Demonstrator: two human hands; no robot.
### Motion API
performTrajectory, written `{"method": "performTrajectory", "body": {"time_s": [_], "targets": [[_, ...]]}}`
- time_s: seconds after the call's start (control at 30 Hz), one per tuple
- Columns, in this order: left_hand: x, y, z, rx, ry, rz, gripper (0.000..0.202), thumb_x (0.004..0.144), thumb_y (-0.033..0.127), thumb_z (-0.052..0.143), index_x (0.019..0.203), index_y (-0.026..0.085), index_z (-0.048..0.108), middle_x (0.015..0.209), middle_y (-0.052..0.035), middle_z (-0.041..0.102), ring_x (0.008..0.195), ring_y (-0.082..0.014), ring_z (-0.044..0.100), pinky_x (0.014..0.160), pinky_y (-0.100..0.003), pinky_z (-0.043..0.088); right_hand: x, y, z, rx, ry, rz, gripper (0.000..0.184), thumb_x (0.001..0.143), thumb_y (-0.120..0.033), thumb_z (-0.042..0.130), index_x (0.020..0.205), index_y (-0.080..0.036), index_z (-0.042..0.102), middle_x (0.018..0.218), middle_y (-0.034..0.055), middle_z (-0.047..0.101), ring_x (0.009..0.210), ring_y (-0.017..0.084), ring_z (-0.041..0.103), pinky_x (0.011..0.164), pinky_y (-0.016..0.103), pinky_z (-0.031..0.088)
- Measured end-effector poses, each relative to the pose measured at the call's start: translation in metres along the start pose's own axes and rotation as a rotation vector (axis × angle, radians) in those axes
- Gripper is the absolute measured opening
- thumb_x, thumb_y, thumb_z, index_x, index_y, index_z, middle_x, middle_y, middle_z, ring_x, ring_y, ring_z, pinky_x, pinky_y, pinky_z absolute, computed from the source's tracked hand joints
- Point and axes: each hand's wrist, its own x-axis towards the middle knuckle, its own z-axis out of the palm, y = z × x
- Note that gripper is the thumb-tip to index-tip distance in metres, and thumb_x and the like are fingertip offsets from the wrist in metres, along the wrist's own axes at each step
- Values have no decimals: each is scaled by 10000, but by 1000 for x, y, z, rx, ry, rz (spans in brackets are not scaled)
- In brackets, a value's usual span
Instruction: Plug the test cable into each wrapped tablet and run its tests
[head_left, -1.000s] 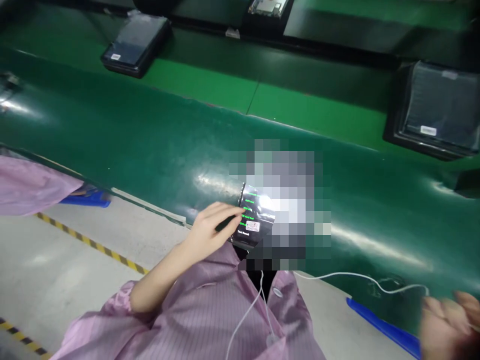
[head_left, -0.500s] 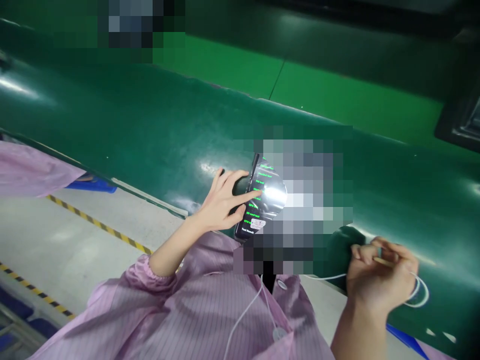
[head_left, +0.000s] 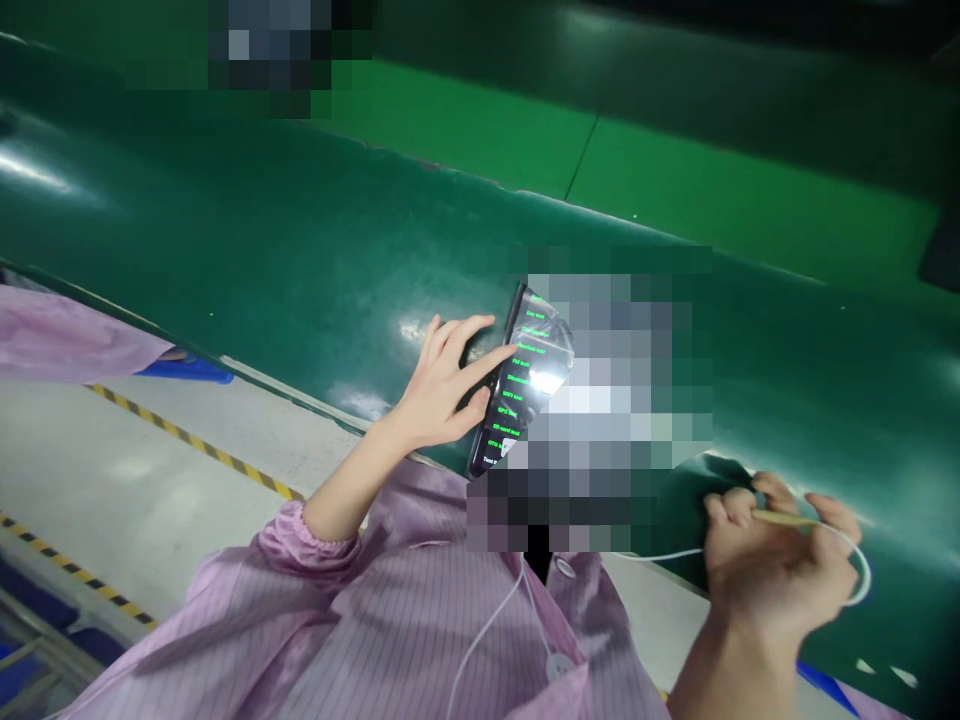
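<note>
My left hand [head_left: 448, 385] grips the left edge of a dark tablet [head_left: 525, 380] held upright against my chest; its screen shows a list of green text lines, and much of it is pixelated. My right hand [head_left: 772, 565] at the lower right is closed on a loop of thin white cable [head_left: 851, 560] and a thin pale stick. The cable runs back towards my pink striped smock [head_left: 420, 630].
A dark green conveyor belt [head_left: 262, 240] crosses the view, with a brighter green bench surface [head_left: 675, 190] beyond it. A person's pink sleeve [head_left: 67, 335] shows at the left edge. Grey floor with yellow-black tape [head_left: 195, 455] lies below left.
My right hand came up from the lower right corner, gathering the white cable into a loop. The left hand lifted the tablet slightly. The view shifted, and the black devices on the bench left view.
</note>
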Motion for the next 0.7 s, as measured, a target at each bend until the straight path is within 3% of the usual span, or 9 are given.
{"method": "performTrajectory", "body": {"time_s": [0.1, 0.27, 0.43, 0.7], "targets": [[1, 0, 0, 13, 2, -5, 459, 1017, 365, 306, 1463, 354, 418, 1534, -89, 354, 1341, -316, 386, 1148, -633, 183, 2, -2, 4, -81, 3, -14, 344, 548, -412, 798, 675, -203, 556, 638, -32, 553, 402, 80, 391, 411, 248, 321], [3, -1, 4, 14, 22, -8, 464, 1012, 342, 324, 1462, 327, 434, 1548, -107, 331, 1352, -324, 369, 1145, -634, 191, 8, -5, 14, -219, -47, -205, 450, 542, -516, 888, 677, -145, 671, 643, 10, 594, 551, 135, 558, 548, 309, 457], [9, -1, 9, 31, 28, -39, 467, 1026, 368, 306, 1479, 356, 419, 1565, -97, 310, 1364, -313, 364, 1141, -656, 200, 26, -16, 36, -274, -11, -246, 434, 483, -429, 914, 690, -110, 705, 545, 9, 595, 456, 96, 496, 462, 245, 374], [14, -2, 14, 11, 42, -1, 481, 996, 296, 368, 1466, 348, 459, 1600, -88, 248, 1373, -337, 341, 1135, -673, 197, 43, -34, 81, -191, -261, -270, 339, 549, -384, 899, 629, -150, 668, 496, -15, 567, 401, 93, 484, 428, 243, 420]]}}
